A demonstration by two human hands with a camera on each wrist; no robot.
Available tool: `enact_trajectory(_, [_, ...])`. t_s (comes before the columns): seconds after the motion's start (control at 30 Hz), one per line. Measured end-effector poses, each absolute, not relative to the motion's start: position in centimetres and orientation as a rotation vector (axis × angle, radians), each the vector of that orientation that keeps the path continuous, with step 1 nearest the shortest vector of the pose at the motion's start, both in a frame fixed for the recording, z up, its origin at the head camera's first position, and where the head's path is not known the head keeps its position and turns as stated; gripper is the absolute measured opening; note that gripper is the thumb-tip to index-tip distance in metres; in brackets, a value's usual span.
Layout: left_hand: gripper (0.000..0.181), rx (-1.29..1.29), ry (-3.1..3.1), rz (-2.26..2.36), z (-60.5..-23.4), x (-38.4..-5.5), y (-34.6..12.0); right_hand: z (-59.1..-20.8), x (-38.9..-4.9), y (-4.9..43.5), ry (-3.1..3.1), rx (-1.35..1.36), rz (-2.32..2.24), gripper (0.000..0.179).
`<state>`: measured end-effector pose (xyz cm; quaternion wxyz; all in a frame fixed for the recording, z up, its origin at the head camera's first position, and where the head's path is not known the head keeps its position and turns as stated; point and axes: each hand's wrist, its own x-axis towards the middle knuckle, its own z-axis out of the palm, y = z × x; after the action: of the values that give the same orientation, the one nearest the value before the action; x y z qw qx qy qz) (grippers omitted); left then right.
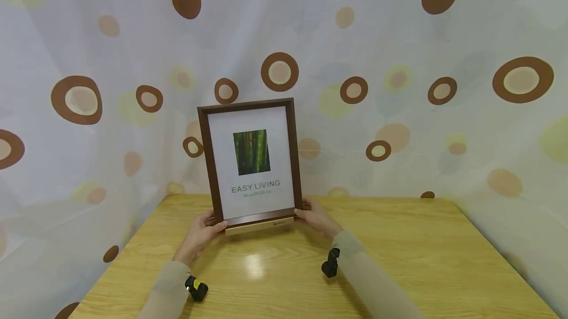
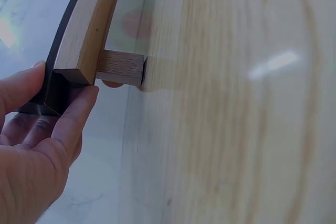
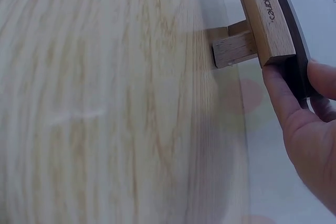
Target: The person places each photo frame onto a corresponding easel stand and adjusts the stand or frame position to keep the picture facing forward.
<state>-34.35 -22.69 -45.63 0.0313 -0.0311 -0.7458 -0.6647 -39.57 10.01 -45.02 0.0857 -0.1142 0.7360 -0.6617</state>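
Observation:
A dark brown picture frame (image 1: 293,156) stands upright, tilted a little to the left, with a bamboo print and the words "EASY LIVING" behind its front. Under its lower edge is a light wooden stand (image 1: 259,226), whose short block-like foot (image 2: 122,66) shows in the left wrist view. My left hand (image 1: 201,235) grips the frame's lower left corner, thumb in front and fingers behind and below. At the lower right corner my right hand (image 1: 317,218) holds it the same way. The right wrist view shows lettering on the stand (image 3: 265,11).
Beneath lies a light wooden table (image 1: 399,250) with a shiny grain. Behind it and at both sides hangs a pale curtain (image 1: 333,28) patterned with brown, yellow and peach circles. A small black camera sits on each wrist.

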Motion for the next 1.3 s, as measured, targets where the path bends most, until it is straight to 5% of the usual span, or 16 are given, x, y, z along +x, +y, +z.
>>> enact_trajectory(1.3, [0.042,-0.249,-2.281,-2.127,-45.8,-36.5,-16.7,-45.1,-38.3,17.3,2.187,-0.355,-1.937,0.055])
